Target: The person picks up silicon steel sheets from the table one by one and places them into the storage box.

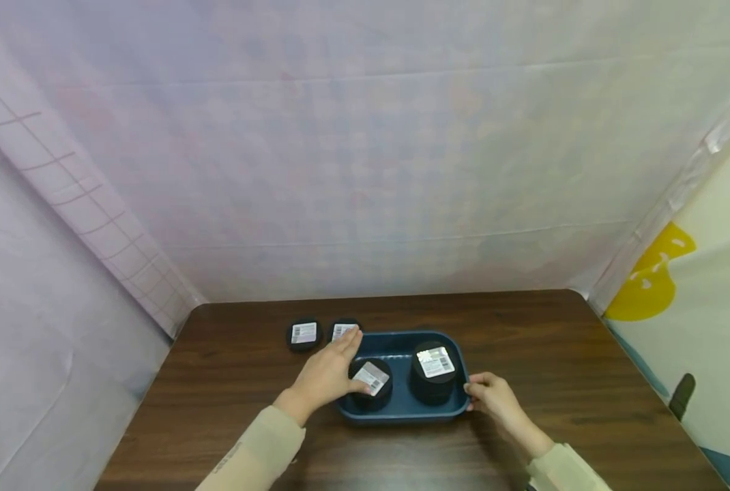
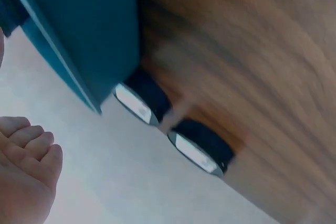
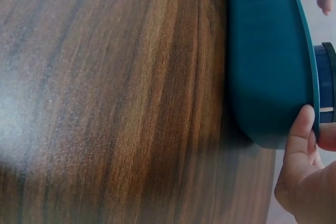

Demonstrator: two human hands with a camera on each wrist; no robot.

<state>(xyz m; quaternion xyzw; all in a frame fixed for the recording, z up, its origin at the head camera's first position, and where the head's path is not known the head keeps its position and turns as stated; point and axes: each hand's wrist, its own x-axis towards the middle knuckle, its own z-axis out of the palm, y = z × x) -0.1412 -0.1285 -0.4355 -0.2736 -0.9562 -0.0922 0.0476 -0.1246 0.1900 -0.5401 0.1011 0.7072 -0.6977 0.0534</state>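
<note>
A dark blue tray [image 1: 402, 410] sits on the table, its right rim pinched between the thumb and fingers of my right hand [image 1: 494, 402]. My left hand [image 1: 325, 375] is over the tray's left end, fingers extended. Its thumb overlaps the white label of a black round container [image 1: 380, 394] in the tray. At the tray's right end stands a taller black round container or stack [image 1: 431, 389], also with a label on top. In the left wrist view the left hand [image 2: 29, 169] appears apart from the tray wall [image 2: 100, 30].
Two more black round labelled containers, one at the left [image 1: 304, 346] and one partly behind the left fingers [image 1: 344, 324], lie behind the tray on the brown wooden table [image 1: 555, 354]. A pale cloth wall [image 1: 365, 170] rises behind the table's far edge.
</note>
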